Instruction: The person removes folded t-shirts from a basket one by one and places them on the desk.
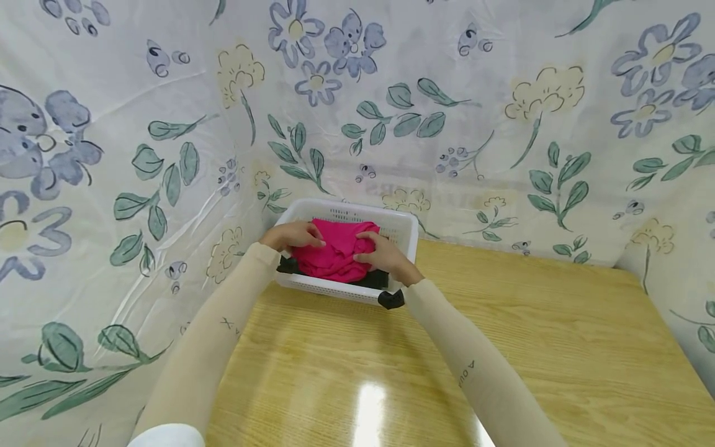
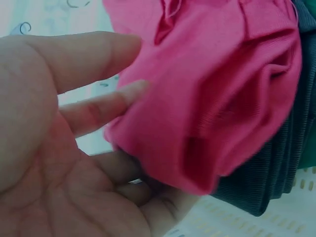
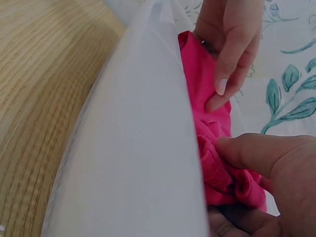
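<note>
A bright pink folded garment (image 1: 337, 251) lies bunched in a white plastic basket (image 1: 414, 239). My left hand (image 1: 292, 234) is at its left side; in the left wrist view the lower fingers go behind the pink fabric (image 2: 168, 118), while the index fingertip (image 2: 133, 91) lies on its front. On the opposite side my right hand (image 1: 386, 256) holds the garment, with the thumb (image 3: 247, 153) on top of a rolled fold and the other fingers underneath, partly hidden. Dark ribbed cloth (image 2: 254, 195) lies under the pink garment.
The basket stands on a wooden table (image 1: 503, 323), close to the floral sheet (image 1: 475, 136) hanging behind and at the left. Something black (image 1: 391, 300) hangs over its front right corner. Its white side wall (image 3: 133, 133) fills much of the right wrist view.
</note>
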`<action>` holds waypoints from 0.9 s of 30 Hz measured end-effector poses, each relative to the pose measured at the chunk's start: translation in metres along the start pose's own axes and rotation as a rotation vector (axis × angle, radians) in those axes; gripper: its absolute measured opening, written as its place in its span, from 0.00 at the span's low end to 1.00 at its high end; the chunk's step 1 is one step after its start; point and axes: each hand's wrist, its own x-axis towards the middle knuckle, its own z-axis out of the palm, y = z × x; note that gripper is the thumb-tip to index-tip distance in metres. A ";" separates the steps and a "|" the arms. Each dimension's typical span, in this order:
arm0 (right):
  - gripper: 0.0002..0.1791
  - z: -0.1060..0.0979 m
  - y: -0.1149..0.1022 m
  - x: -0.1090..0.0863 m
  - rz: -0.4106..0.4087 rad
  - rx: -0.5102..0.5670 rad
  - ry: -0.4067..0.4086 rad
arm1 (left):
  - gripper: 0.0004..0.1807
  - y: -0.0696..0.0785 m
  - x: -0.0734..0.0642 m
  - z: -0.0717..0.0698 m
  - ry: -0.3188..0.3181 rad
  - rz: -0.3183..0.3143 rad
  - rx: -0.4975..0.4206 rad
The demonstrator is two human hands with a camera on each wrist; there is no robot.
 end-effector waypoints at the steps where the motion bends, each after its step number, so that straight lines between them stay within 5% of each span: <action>1: 0.33 0.000 0.000 0.000 -0.008 -0.005 -0.004 | 0.19 -0.001 0.001 0.000 -0.007 -0.001 -0.018; 5: 0.29 -0.001 0.000 0.000 -0.051 -0.025 -0.018 | 0.19 -0.004 0.003 0.000 -0.010 0.014 -0.050; 12: 0.24 0.001 0.004 0.000 -0.063 -0.048 0.046 | 0.19 -0.011 0.005 0.000 0.085 0.086 -0.017; 27: 0.22 -0.011 -0.002 -0.010 -0.113 -0.063 0.158 | 0.19 -0.005 -0.009 -0.001 0.179 0.174 -0.134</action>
